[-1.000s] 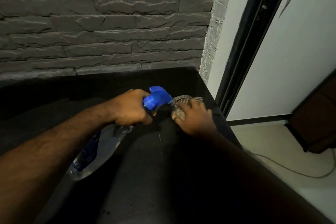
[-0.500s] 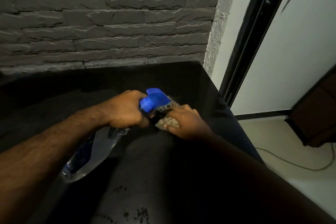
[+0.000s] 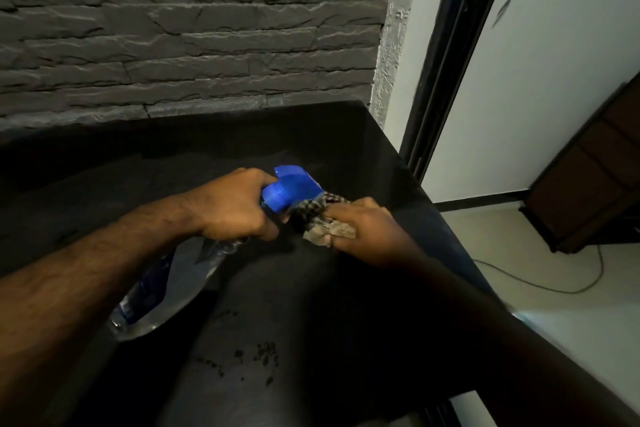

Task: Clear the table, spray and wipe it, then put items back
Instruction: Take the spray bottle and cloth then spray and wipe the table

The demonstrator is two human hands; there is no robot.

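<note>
Mid-frame, my left hand point(image 3: 235, 206) is wrapped round the neck of the blue-capped spray bottle point(image 3: 194, 253) while my right hand point(image 3: 363, 230) bunches the checked cloth point(image 3: 320, 215) on the black table point(image 3: 311, 305) — wiping stage, I reckon, with the lower-centre droplets next.

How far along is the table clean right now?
Done: the table is bare of items. In hand: the left hand grips the spray bottle, the right hand holds the cloth, and dark droplets show on the near surface. Left: finish wiping, then put the items back; none are in view.
</note>
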